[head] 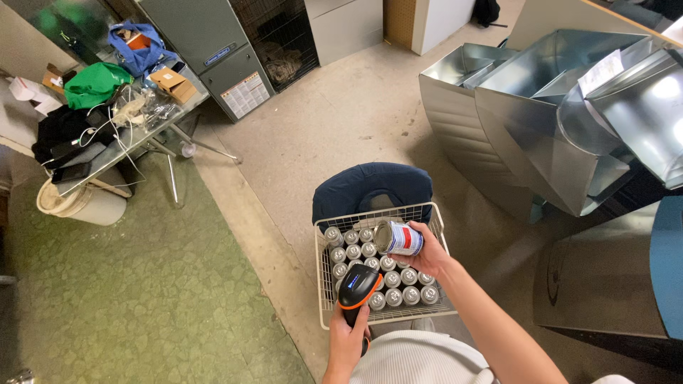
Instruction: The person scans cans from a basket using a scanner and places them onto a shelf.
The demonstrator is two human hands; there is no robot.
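My left hand point(347, 341) grips a black and orange handheld scanner point(358, 286), its head raised over the near edge of a white wire basket point(322, 281). My right hand point(431, 257) holds a small can point(398, 238) with a red, white and blue label, tipped on its side above the basket, its metal end facing left. Several more cans point(353, 252) stand upright in rows inside the basket. The basket rests on a dark blue chair point(371, 185).
Large sheet-metal ducts point(548, 114) crowd the right side. At the left stands a cluttered folding table point(107, 117) with a green bag, boxes and cables, a white bucket point(75, 203) beneath it. A grey cabinet point(213, 53) stands behind; green patterned flooring meets concrete.
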